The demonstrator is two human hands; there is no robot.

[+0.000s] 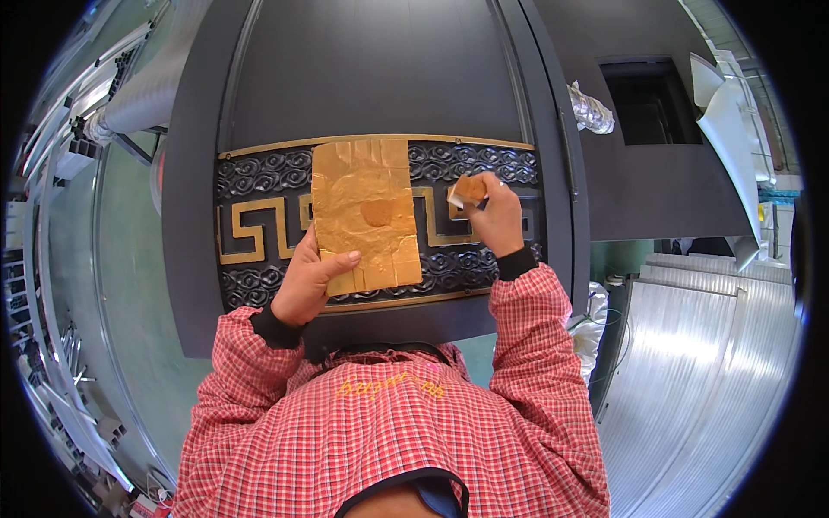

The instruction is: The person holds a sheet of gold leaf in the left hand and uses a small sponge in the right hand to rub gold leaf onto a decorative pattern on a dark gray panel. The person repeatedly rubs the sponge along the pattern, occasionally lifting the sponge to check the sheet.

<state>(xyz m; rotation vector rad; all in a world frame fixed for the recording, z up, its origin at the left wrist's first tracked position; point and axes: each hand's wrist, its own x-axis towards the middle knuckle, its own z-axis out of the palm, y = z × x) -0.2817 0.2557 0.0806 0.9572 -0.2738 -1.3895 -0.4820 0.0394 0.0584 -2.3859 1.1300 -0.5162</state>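
Note:
My left hand (304, 278) grips the lower left edge of a flat, creased gold-coated sheet (361, 177), thumb on top. A darker orange-brown patch shows on the sheet's middle. Between the fingertips of my right hand (501, 220) is a small gold-stained pad (469, 187) with a whitish edge, sponge-like in look. It is held above the right part of a dark door panel (371, 78). Across that panel runs a band of raised black swirls (259, 174) and a gold key-pattern moulding (250, 207). The sheet hides the middle of the band.
To the right lies another dark panel (574, 26) with a rectangular opening (649, 99). Ribbed translucent sheets (682, 363) lie at the lower right. Metal racking (65, 207) stands at the left, beyond a green floor (129, 259). A plastic-wrapped handle (591, 110) juts out beside the door.

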